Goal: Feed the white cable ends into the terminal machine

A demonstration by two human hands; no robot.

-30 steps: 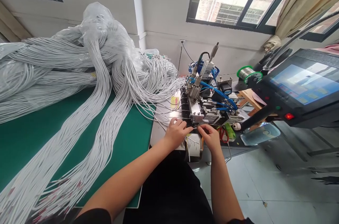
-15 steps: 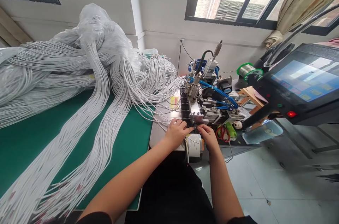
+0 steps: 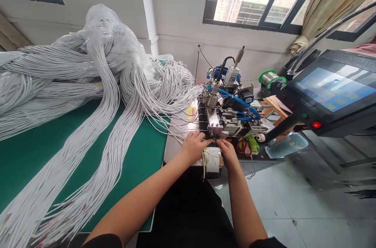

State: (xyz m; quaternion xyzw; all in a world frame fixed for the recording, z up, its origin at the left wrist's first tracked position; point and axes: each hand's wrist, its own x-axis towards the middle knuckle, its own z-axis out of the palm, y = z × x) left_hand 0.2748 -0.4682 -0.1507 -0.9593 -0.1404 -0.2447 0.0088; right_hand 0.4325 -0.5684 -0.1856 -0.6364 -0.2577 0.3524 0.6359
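My left hand (image 3: 194, 147) rests on the front edge of a metal base plate (image 3: 176, 142), fingers curled and pinched at the mouth of a small wire-processing machine (image 3: 225, 117). My right hand (image 3: 227, 155) is pinched too, its fingertips almost meeting the left ones at the machine's front. What they pinch is too small to make out; thin white wires (image 3: 179, 132) run from the left into that spot. A white-labelled box (image 3: 213, 160) sits just under both hands.
Huge bundles of white cables (image 3: 88, 123) cover the green mat (image 3: 141, 162) to the left, some in plastic bags (image 3: 108, 33). A touchscreen panel (image 3: 331, 91) stands at right, with a solder spool (image 3: 270, 79) and red-handled scissors (image 3: 243, 147) by the machine. Grey floor lies below right.
Both hands stay pinched at the machine's front. They sit slightly lower and further left in the picture, as does everything else, because the camera shifted.
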